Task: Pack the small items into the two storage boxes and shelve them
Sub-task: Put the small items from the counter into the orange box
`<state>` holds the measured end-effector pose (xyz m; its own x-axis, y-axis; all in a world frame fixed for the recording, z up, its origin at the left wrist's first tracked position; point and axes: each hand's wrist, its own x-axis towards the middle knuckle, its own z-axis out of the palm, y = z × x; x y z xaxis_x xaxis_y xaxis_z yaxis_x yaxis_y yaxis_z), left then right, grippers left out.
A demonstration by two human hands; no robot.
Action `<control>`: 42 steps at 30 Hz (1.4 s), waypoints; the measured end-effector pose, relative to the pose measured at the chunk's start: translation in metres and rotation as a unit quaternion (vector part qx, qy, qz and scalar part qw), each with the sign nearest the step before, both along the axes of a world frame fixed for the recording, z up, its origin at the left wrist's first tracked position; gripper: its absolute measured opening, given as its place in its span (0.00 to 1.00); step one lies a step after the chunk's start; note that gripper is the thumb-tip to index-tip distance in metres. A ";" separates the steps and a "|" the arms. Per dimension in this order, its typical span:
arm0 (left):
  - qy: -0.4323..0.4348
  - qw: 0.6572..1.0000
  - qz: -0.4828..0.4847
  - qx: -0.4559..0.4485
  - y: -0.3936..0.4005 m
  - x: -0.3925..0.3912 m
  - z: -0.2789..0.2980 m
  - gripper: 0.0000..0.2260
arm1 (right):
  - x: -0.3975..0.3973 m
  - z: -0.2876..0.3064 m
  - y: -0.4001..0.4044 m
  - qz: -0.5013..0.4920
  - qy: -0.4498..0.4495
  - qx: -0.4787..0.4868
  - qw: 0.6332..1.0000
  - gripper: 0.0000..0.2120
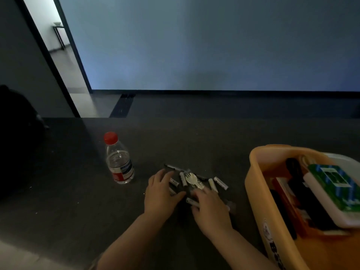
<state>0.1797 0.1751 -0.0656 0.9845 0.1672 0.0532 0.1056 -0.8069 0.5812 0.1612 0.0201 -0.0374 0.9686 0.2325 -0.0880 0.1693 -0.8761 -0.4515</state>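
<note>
Left hand [161, 191] and right hand [210, 207] spread flat over the scattered batteries [221, 183] and spork [192, 180], gripping nothing yet. The yellow box [257, 184], right of the right hand, already looks well filled. These small bits remain, and shelving too, I'd judge.

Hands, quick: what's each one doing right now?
Left hand: open, fingers resting on the small white items.
Right hand: open, fingers spread over them, holding nothing.
</note>
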 end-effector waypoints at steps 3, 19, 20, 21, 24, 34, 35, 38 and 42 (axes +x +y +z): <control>-0.021 1.000 -0.012 0.016 -0.001 0.006 -0.007 0.26 | 0.003 -0.003 -0.003 0.002 0.002 0.014 1.000 0.16; -0.037 0.996 -0.078 -0.009 0.029 -0.035 -0.010 0.14 | 0.065 -0.007 0.028 -0.072 -0.014 0.110 0.991 0.10; -0.038 0.996 -0.077 -0.010 0.029 -0.037 -0.010 0.14 | 0.069 -0.008 0.031 -0.070 -0.013 0.101 0.992 0.09; -0.039 0.996 -0.077 -0.010 0.029 -0.039 -0.010 0.15 | 0.071 -0.009 0.034 -0.070 -0.012 0.092 0.993 0.08; -0.042 0.997 -0.072 -0.010 0.029 -0.040 -0.010 0.15 | 0.076 -0.010 0.040 -0.063 -0.016 0.066 0.996 0.08; -0.023 0.997 -0.077 -0.014 0.028 -0.053 -0.011 0.16 | 0.045 -0.007 0.047 0.027 -0.052 0.018 0.998 0.08; -0.022 0.996 -0.081 -0.013 0.029 -0.058 -0.011 0.16 | 0.034 -0.006 0.042 0.032 -0.045 0.020 0.998 0.07; -0.028 0.996 -0.079 -0.015 0.027 -0.073 -0.012 0.17 | -0.001 -0.006 0.025 0.042 -0.020 0.032 0.998 0.07; -0.014 0.996 -0.087 -0.027 0.019 -0.097 -0.015 0.16 | -0.039 -0.004 0.009 0.056 0.023 0.047 0.997 0.08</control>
